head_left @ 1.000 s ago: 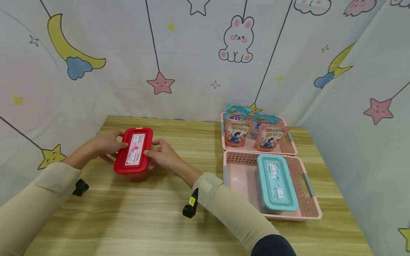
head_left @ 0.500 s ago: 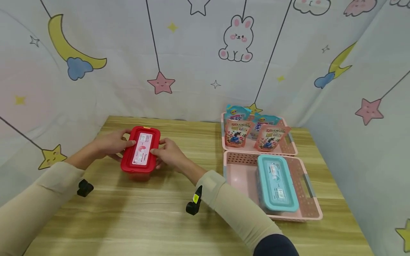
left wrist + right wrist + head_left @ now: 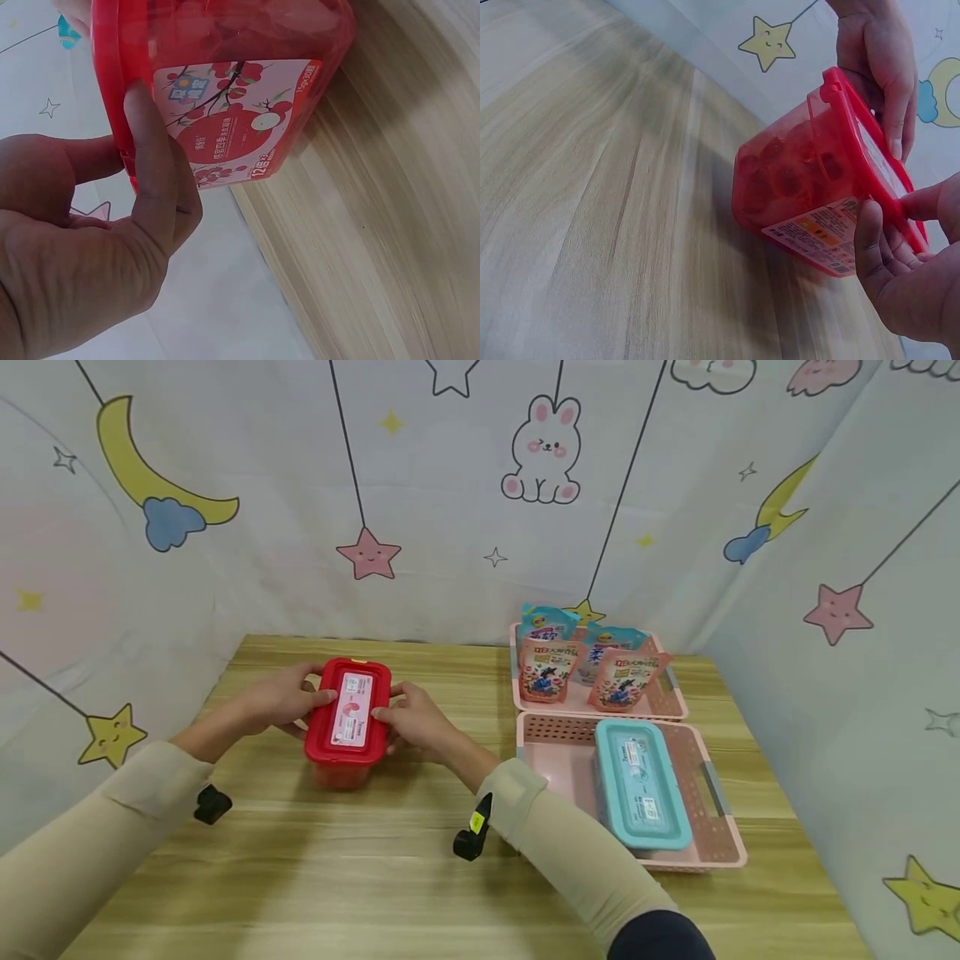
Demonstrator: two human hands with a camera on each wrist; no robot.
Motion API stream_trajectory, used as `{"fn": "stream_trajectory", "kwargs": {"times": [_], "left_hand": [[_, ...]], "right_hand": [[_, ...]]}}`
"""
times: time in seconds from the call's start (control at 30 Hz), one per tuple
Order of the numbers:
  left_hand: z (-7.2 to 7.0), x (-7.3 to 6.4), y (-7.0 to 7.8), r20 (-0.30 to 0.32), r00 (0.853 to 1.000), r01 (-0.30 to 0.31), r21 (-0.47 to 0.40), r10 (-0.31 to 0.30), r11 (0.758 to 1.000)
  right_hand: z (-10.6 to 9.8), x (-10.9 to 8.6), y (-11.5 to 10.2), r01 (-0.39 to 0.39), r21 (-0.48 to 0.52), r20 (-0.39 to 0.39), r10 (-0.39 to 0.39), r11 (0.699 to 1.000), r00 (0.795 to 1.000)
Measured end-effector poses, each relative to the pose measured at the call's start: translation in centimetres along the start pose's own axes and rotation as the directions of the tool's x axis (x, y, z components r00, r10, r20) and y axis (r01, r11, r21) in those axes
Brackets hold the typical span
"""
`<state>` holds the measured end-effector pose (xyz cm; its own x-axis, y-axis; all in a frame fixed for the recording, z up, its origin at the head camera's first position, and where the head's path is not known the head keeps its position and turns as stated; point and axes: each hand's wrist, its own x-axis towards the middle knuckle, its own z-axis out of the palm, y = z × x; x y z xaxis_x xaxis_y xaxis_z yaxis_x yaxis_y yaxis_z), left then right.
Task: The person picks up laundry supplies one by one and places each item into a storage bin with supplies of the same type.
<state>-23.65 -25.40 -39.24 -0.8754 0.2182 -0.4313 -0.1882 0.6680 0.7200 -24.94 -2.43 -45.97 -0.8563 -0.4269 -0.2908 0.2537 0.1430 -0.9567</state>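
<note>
A red, see-through tub of laundry pods (image 3: pixel 348 714) with a red lid and a pink label stands at the left of the table in the head view. My left hand (image 3: pixel 281 700) grips the lid's left edge, thumb on top and fingers under the rim. On the opposite edge my right hand (image 3: pixel 416 718) pinches the rim the same way. Red pods show through the tub wall (image 3: pixel 780 176) in the right wrist view, its base close over the wood. A flowered label (image 3: pixel 232 120) faces the left wrist camera.
To the right, a pink basket (image 3: pixel 555 752) holds a tub with a turquoise lid (image 3: pixel 643 785). Behind it, another pink basket (image 3: pixel 660 700) holds several pouches, orange (image 3: pixel 550 672) and blue (image 3: pixel 547 622). A patterned curtain (image 3: pixel 450 477) closes off the table's back and sides.
Both hands have moved right across the table with the red tub between them, their hold unchanged. The head view has turned slightly; baskets and pouches have stayed put.
</note>
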Motion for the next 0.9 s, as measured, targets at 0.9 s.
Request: {"fn": "stream_trajectory", "kwargs": {"times": [0.9], "left_hand": [[2.5, 0.1, 3.5, -0.159, 0.977, -0.165, -0.153, 0.141, 0.974]], "right_hand": [[-5.8, -2.7, -2.8, 0.093, 0.061, 0.062, -0.096, 0.994, 0.993]]}}
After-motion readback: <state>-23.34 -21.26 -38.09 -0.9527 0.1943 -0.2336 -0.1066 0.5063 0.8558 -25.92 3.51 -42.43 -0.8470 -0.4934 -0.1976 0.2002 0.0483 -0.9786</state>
